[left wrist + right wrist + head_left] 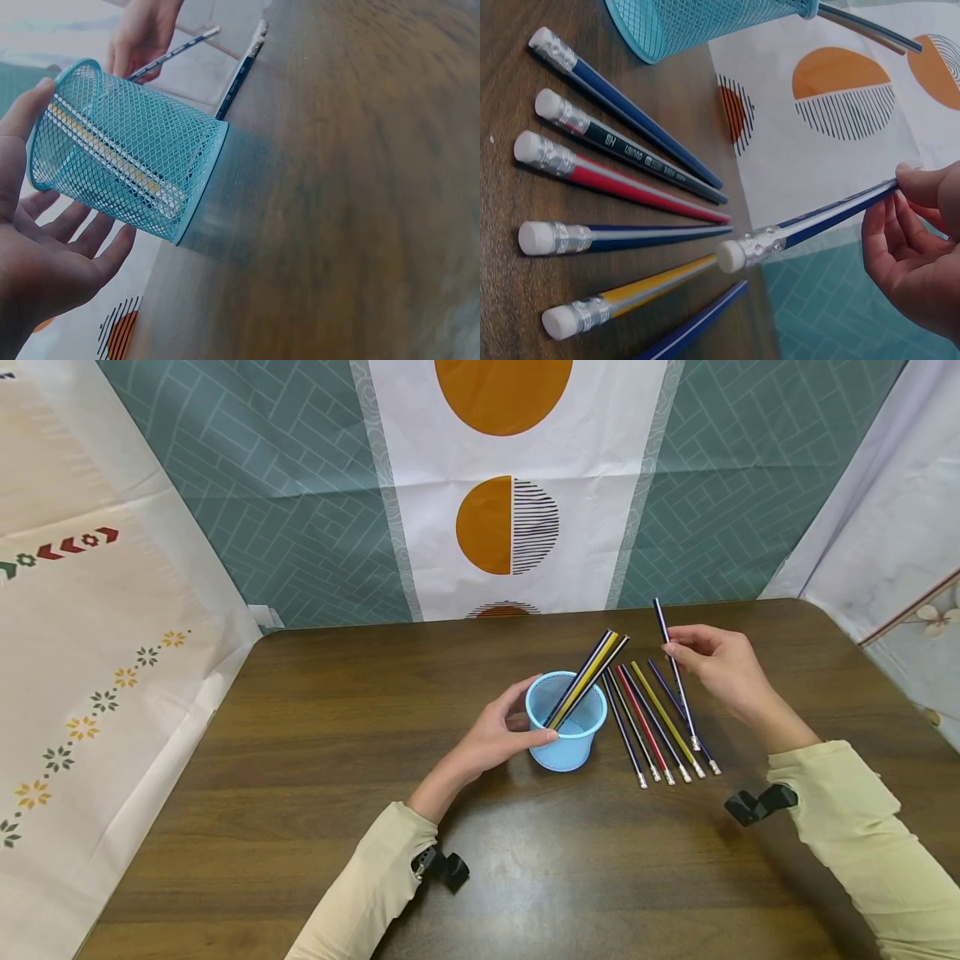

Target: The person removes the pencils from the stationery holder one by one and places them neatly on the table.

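A light blue mesh pencil cup (566,752) stands on the table, steadied by my left hand (498,727), whose thumb lies at the rim with the fingers round the far side. Several pencils (588,681), one of them yellow, lean inside it toward the right. My right hand (723,672) pinches a dark blue and white striped pencil (832,214) near its upper end, eraser end down, above the row. Under it, side by side, lie several pencils with white erasers, among them a red pencil (637,184) and a yellow pencil (660,285).
The brown wooden table (315,735) extends to both sides and in front of the cup. A green and white patterned cloth (315,527) hangs behind its far edge. Black camera mounts (442,867) sit on both sleeved wrists.
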{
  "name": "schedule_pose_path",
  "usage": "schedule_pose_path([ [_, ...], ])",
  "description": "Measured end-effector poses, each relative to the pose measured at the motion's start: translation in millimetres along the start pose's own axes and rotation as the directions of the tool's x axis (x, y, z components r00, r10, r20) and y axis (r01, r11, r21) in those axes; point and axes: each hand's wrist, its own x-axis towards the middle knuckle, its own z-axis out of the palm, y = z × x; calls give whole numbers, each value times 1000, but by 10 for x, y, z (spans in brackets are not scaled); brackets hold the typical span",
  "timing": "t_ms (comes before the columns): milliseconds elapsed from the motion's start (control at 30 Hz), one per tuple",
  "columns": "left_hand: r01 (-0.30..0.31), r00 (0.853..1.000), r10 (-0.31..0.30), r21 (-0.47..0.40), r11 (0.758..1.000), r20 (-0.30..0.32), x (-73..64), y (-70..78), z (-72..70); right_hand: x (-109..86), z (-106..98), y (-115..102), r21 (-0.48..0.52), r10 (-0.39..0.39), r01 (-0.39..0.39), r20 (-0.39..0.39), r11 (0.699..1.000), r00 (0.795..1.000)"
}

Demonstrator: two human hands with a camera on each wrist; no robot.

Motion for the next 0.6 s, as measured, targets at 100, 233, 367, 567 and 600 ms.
schedule_pose_path([
  [100,0,1000,0,-1,1000,0,6,-11,0,4,-14,38,-4,20,-20,6,1000,1000],
  [233,1,1000,-1,1,1000,1,10,-20,0,12,-29,96,1,46,-46,21,999,999],
  [367,1,1000,-1,1,1000,0,13,-25,1,20,-43,156,20,53,-53,11,998,999],
  [567,-2,1000,2,1,1000,0,11,-23,0,31,-71,218,4,73,-73,18,997,997],
  [600,-6,1000,6,-1,1000,1,10,-21,-1,33,-74,225,3,78,-78,20,997,997],
])
